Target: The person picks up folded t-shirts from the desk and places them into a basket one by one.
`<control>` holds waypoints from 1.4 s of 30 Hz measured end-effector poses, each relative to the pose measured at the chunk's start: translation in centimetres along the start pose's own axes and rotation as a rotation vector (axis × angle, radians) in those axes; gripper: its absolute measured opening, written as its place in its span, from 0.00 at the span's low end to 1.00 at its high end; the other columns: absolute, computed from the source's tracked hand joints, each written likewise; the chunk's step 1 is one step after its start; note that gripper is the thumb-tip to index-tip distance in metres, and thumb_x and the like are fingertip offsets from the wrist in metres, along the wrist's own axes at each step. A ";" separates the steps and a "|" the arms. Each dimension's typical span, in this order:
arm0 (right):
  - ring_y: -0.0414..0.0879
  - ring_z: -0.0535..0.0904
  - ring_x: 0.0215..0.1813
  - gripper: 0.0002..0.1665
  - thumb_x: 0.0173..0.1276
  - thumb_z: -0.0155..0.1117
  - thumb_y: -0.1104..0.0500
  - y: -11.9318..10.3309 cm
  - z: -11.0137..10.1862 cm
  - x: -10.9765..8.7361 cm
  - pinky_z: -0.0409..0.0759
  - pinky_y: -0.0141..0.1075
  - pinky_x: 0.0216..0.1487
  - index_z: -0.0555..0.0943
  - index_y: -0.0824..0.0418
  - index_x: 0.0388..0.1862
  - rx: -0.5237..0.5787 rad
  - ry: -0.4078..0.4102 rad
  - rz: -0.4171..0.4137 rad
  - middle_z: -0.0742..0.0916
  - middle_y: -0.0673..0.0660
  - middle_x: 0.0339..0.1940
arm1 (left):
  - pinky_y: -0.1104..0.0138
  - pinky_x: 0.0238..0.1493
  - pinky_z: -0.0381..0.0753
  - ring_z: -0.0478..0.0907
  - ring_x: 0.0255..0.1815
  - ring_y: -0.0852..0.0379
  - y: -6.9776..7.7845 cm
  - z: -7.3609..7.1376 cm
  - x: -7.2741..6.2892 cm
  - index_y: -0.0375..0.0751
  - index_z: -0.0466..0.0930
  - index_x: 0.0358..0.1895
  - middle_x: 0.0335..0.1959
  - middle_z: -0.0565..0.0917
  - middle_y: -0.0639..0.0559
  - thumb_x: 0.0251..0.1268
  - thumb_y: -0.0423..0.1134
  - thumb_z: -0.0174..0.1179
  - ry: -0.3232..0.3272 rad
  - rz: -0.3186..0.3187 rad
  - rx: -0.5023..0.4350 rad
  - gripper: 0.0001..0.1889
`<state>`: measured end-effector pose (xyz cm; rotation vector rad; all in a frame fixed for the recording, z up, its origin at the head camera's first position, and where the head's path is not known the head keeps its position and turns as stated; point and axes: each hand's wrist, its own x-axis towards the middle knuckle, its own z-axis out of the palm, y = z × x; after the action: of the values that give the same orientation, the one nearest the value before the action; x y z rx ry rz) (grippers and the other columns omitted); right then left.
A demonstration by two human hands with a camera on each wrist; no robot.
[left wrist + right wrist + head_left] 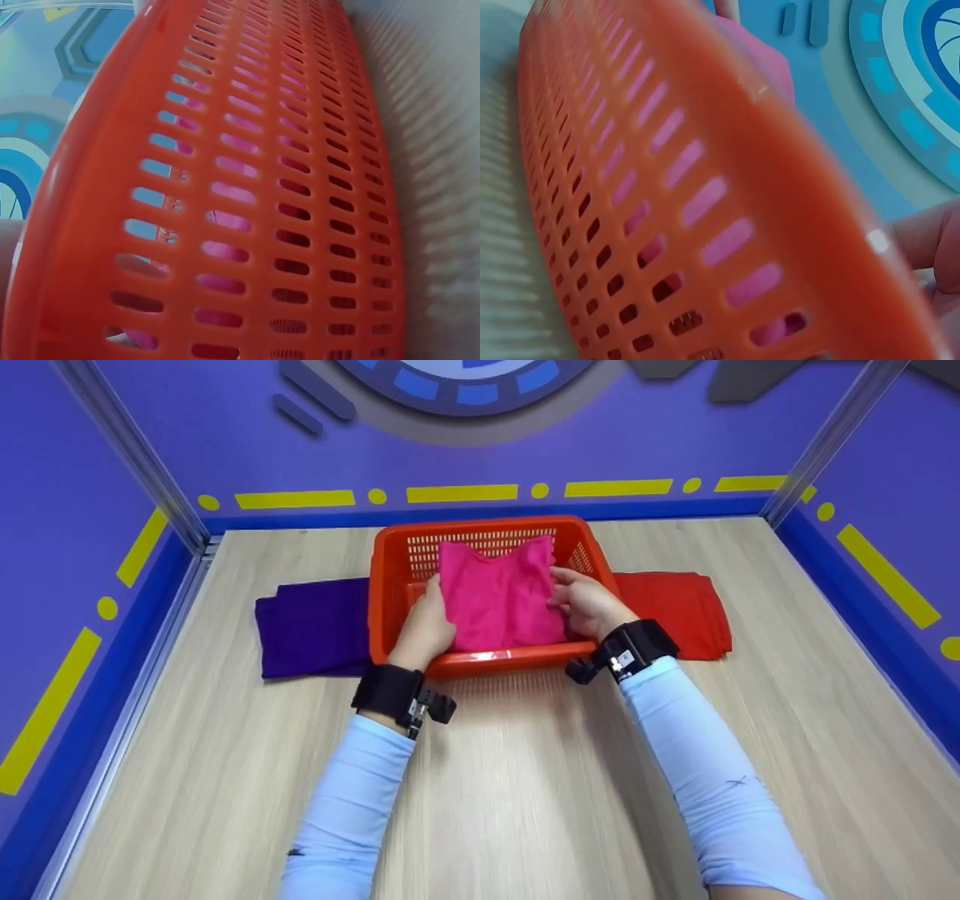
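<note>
Inside a red plastic basket (480, 661), a bright pink folded cloth (499, 596) stands tilted up, its top edge dipping in the middle. My left hand (429, 624) holds the cloth by its left side, and my right hand (589, 600) grips the right side near the basket's right wall. Both wrist views look at the slotted front wall of the basket (255, 97), with pink fabric (727, 240) showing through the holes. Some fingers of the right hand (937, 240) appear past the rim in the right wrist view.
A folded purple cloth (315, 626) lies against the basket's left side, and a folded red cloth (675, 615) against its right. Under everything is a wood-grain table (495, 795), bounded by blue-purple panels (637, 450) at the back and sides.
</note>
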<state>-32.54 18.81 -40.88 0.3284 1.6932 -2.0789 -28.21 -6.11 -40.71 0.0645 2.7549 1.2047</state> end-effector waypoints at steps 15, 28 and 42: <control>0.40 0.61 0.19 0.35 0.71 0.46 0.77 0.2 0.3 -0.2 0.57 0.27 0.22 0.73 0.56 0.73 -0.181 -0.047 -0.087 0.72 0.55 0.65 | 0.57 0.71 0.68 0.69 0.71 0.42 0.1 0.1 0.0 0.29 0.42 0.81 0.71 0.71 0.32 0.67 0.22 0.53 -0.027 -0.023 0.103 0.42; 0.43 0.61 0.27 0.32 0.75 0.55 0.64 0.4 0.4 -0.3 0.62 0.33 0.39 0.69 0.54 0.77 -0.290 -0.053 -0.051 0.74 0.51 0.36 | 0.58 0.60 0.77 0.78 0.57 0.43 -0.1 0.2 0.1 0.31 0.42 0.81 0.55 0.81 0.31 0.69 0.21 0.49 -0.029 -0.028 0.102 0.40; 0.54 0.64 0.69 0.39 0.75 0.54 0.62 0.5 0.6 -0.2 0.61 0.51 0.74 0.55 0.60 0.82 -0.321 0.015 0.012 0.64 0.60 0.76 | 0.56 0.76 0.61 0.62 0.76 0.42 -0.1 0.0 0.2 0.25 0.59 0.76 0.74 0.66 0.32 0.77 0.34 0.50 -0.049 -0.047 0.077 0.29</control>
<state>-32.13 18.22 -41.11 0.2512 1.9893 -1.7613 -28.43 -6.16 -40.86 0.0371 2.7435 1.0707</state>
